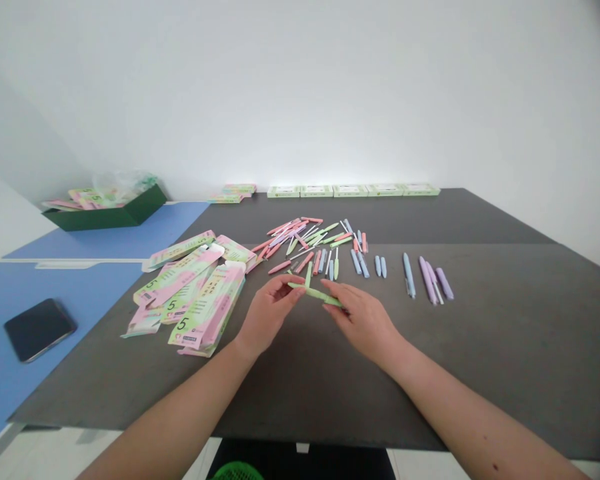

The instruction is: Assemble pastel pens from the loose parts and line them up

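Observation:
My left hand (271, 308) and my right hand (361, 313) are closed on the two ends of a light green pen (316, 293), held above the dark table. Just beyond it lies another short green pen part (309, 273). Farther back is a loose pile of pink, green, purple and white pen parts (300, 237). Short blue barrels (381, 267) lie in pairs to the right of the pile. A blue pen (409, 275) and several purple pen pieces (429, 280) lie farther right, beyond my right hand.
Flattened pink and green cartons (207, 303) are heaped left of my hands. A row of small boxes (350, 191) lines the back edge near the wall. On the blue surface at left are a phone (40, 329) and a dark green tray (100, 219) with packaging.

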Motion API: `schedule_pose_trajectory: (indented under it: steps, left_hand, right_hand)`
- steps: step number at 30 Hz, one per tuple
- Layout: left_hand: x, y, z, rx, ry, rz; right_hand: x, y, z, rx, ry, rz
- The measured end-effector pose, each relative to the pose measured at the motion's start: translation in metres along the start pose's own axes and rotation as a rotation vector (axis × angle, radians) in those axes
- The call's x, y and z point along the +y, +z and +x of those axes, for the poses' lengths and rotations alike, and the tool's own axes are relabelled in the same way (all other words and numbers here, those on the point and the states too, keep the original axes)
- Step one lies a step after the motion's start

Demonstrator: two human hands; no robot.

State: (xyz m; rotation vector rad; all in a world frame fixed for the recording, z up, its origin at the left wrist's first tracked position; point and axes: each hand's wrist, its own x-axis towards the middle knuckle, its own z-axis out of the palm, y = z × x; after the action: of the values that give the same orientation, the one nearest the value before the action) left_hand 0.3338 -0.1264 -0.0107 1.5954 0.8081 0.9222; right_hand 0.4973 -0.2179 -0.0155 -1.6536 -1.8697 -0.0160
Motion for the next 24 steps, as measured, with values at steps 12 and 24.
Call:
schedule_pose_trajectory:
  steps: [12, 24]
  left_hand:
    - [0.01, -0.006, -0.005, -0.102, -0.026, 0.079]
    - [0.001, 0.006, -0.003, -0.033, -0.117, 0.082]
  right_hand:
    - [-0.005, 0.001, -0.001, -0.236, 0.214, 0.541]
    - [-0.002, 0.023, 0.002, -0.079, 0.508, 0.773]
